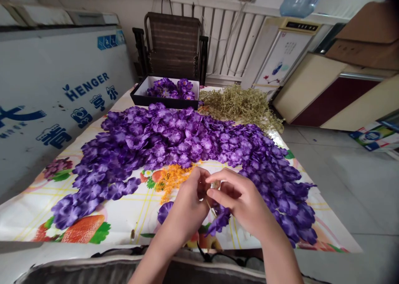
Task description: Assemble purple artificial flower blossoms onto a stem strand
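My left hand (190, 203) is closed in a pinch around a thin pale stem (213, 211), which slants down between the two hands. My right hand (241, 194) meets it from the other side, thumb and fingers closed around a small pale piece that the fingertips mostly hide. Just below the fingers, purple artificial petals (220, 221) show; whether they are joined to the stem I cannot tell. Another purple petal (164, 211) lies by my left wrist. Beyond my left hand is a small heap of orange stamen-like bits (174, 178).
A wide arc of purple petal pieces (168, 134) covers much of the patterned tablecloth (124, 211). Behind it stand a black-edged box (141, 94) of purple flowers and a pile of greenish stems (240, 105). A folding chair (174, 47) is at the far side, a white freezer (40, 89) at left.
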Tool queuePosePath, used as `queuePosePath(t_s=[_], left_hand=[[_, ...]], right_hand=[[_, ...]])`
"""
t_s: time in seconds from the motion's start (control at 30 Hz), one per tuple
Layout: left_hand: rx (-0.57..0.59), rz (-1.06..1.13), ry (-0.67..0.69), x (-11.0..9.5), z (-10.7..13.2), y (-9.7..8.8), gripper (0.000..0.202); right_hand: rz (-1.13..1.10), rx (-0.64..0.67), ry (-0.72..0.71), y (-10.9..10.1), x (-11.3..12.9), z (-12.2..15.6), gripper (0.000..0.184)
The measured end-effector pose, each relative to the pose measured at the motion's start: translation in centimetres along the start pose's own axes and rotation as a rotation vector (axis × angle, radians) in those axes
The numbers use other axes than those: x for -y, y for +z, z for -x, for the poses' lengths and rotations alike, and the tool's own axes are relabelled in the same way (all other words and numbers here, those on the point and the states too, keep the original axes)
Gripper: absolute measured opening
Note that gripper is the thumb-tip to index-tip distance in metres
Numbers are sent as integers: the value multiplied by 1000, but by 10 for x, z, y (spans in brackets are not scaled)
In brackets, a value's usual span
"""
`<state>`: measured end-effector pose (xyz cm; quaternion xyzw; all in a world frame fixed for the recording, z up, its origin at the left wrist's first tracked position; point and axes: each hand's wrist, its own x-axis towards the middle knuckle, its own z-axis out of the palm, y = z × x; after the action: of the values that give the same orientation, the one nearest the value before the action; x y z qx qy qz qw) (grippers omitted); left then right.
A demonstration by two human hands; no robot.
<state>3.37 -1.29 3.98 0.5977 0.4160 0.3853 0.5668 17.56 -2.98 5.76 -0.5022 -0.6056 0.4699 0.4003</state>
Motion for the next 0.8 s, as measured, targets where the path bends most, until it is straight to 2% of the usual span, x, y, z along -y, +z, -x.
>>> queuePosePath(t_s=[0.07,0.13,0.27,0.33,0.43,0.57,0.7,0.8], left_hand=[[26,3,-24,-1,0,-1,15],[75,42,-57,-4,0,-4,15],[195,183,-116,-11,2,-14,16],[227,158,-120,-14,3,-19,10],[236,75,-104,-18,4,-27,7],[271,131,-188,-20,5,-33,8],[255,155,-201,-20,3,-34,9],[284,68,-158,-17,2,-33,20]], right_hand=[[92,-44,-41,-1,0,-1,7],[121,-72,-14,-3,-1,-1,9],[-3,-94,104,-8,-4,0,8],[-72,-101,130,-9,-6,0,8],[-117,-89,121,-10,-6,0,10],[-160,-70,135,-8,-8,0,7],[-94,-43,162,-7,-12,-1,8],[2,-35,124,-7,-13,-1,7]])
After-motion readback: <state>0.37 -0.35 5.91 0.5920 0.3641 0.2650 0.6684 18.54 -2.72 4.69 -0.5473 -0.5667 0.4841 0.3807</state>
